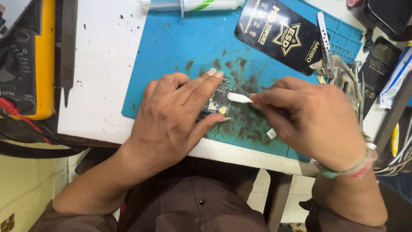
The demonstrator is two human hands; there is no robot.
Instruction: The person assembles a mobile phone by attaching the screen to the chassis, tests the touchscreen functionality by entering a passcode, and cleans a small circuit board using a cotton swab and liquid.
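A: The white tabletop (pixel 103 64) is crowded: a stained blue work mat (pixel 180 47) is lying across it, a yellow multimeter (pixel 40 60) is sitting at the far left, and a syringe-like tube (pixel 193 4) is resting along the mat's top edge.

B: And the hands?

A: The left hand (pixel 171 116) is pressing down on a small circuit board (pixel 219 101) near the middle of the mat, index finger on its upper edge and thumb at its lower edge, so it is pinned flat. The right hand (pixel 309 116) is pinching a thin white tool (pixel 239 98) between thumb and fingers, with the tip touching the board's right edge.

B: So what makes this go well?

A: I'd judge the pinning matters most. The board is small, so the holding fingers are keeping to its edges and leaving the chips uncovered. The tool is lying at a low angle; light, short strokes look safer than force, since a slip could skid it across the components.

B: Anything nearby to mind?

A: A black card (pixel 283 34) and metal tweezers (pixel 326 43) are lying at the mat's upper right, with a grubby cloth (pixel 343 75) just beside the right hand's knuckles. A tiny pale part (pixel 271 133) is sitting loose on the mat under that hand, and a sweeping wrist could knock it.
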